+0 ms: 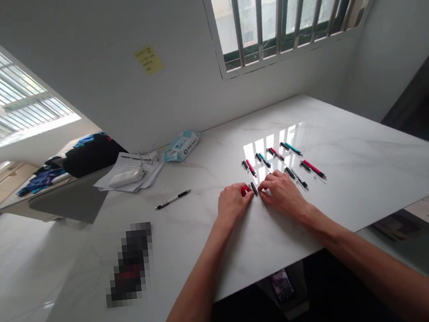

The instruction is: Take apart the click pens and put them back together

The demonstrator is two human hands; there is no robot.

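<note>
Progress, judging by the layout: six groups of pen parts sit on the tabletop (191, 239) beyond and beside the right hand (284, 195); nearer row has a red barrel (251, 167) on the left, a black barrel (299, 179) just beside the right hand, and another red barrel (315, 169) farther right; far row has a teal barrel (263, 160), a third red barrel (275, 154) and a second teal barrel (293, 148); each has a smaller dark part close by or near one end, though some detail is too small to tell; so those groups look laid out, and the set between the hands looks unfinished; one white-and-black pen (172, 199) lies well apart to the left, apparently whole, so it reads as untouched.

Position: left hand (233, 202) has its fingers closed round a red piece (244, 190), mostly hidden by them; a small black piece (254, 188) sits between the two hands, right at the left fingertips, contact likely but not certain; a thin pale rod (263, 205) slants toward the near edge, just beside the right fingertips; right fingers are bunched narrow and low over the tabletop; can't tell whether they grip anything.
</note>
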